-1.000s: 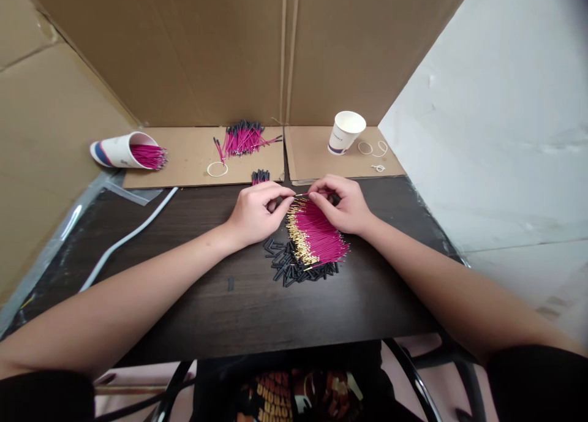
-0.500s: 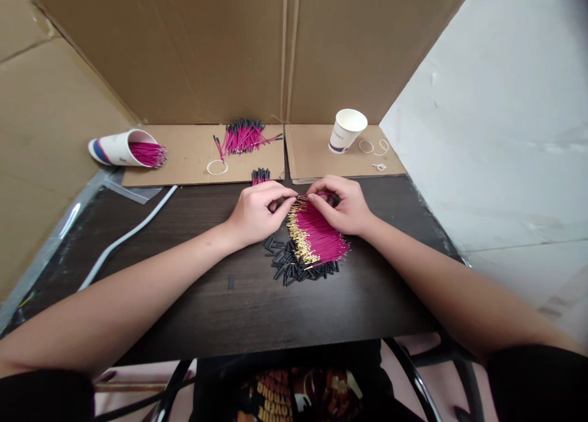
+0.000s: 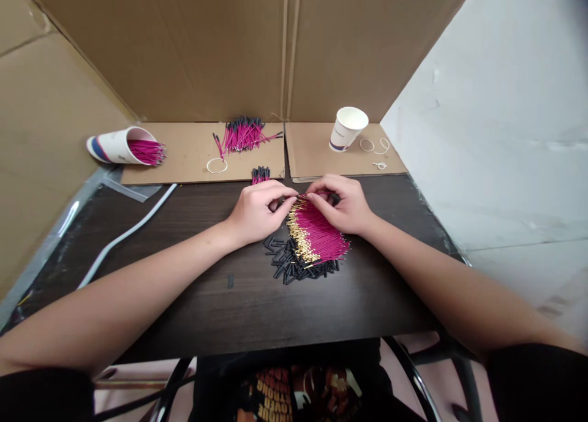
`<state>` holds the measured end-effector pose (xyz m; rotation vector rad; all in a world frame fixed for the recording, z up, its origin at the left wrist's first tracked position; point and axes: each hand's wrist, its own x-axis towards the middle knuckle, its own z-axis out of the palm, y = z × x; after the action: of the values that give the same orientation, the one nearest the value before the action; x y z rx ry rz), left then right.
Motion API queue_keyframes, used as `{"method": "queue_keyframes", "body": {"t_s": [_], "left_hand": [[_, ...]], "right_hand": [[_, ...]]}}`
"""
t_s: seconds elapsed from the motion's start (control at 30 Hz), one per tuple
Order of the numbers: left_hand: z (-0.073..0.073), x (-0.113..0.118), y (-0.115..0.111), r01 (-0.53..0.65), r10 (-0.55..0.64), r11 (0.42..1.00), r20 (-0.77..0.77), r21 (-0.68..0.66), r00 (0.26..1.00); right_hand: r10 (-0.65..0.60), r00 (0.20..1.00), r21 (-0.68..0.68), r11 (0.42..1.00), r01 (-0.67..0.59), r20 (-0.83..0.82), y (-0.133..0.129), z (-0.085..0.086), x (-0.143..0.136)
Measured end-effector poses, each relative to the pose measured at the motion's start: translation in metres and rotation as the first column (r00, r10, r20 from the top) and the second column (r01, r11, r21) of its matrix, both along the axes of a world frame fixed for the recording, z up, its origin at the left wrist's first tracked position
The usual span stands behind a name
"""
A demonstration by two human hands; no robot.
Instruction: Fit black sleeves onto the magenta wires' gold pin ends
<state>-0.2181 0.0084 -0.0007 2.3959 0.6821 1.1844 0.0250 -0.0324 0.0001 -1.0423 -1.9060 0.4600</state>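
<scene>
My right hand (image 3: 342, 204) is closed in a pinch on a thin magenta wire at the far end of a pile of magenta wires (image 3: 321, 232). The tips of my left hand (image 3: 261, 211) are pinched together just left of it, near that wire's end; what lies between them is too small to make out. Gold metal pins (image 3: 298, 238) tip the pile's left ends. Short black sleeves (image 3: 285, 266) lie loose along the near and left sides of the pile. Beyond my left hand is a small bundle of wires with black ends (image 3: 260, 175).
A larger heap of black-ended magenta wires (image 3: 243, 135) and a rubber band (image 3: 217, 165) lie on the cardboard (image 3: 184, 174). A tipped paper cup (image 3: 110, 147) holds wires at left. An upright paper cup (image 3: 348, 129) and more bands (image 3: 380, 146) are at right. A white cable (image 3: 124, 235) crosses the table.
Hardly anything differs. Both hands keep their pinch at the same spot, and the whole view has shifted very slightly.
</scene>
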Motion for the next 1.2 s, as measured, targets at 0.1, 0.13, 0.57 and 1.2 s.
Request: {"method": "queue_keyframes", "body": {"t_s": [0.1, 0.13, 0.57, 1.2], "left_hand": [[0.0004, -0.0002, -0.0001, 0.003, -0.003, 1.0, -0.007, -0.007, 1.0], [0.0005, -0.0003, -0.0002, 0.003, -0.003, 1.0, -0.006, -0.008, 1.0], [-0.0003, -0.0003, -0.0003, 0.017, -0.017, 1.0, -0.012, -0.017, 1.0], [0.0001, -0.0002, -0.0003, 0.004, -0.004, 1.0, -0.021, -0.006, 1.0]], "right_hand": [[0.001, 1.0, 0.002, 1.0, -0.001, -0.002, -0.0004, -0.0003, 0.0003], [0.002, 1.0, 0.005, 1.0, -0.002, -0.001, -0.0004, -0.0005, 0.0004], [0.028, 0.999, 0.036, 0.999, -0.03, 0.039, -0.0002, 0.0015, 0.0], [0.009, 1.0, -0.007, 1.0, -0.009, 0.002, -0.001, 0.001, -0.0012]]}}
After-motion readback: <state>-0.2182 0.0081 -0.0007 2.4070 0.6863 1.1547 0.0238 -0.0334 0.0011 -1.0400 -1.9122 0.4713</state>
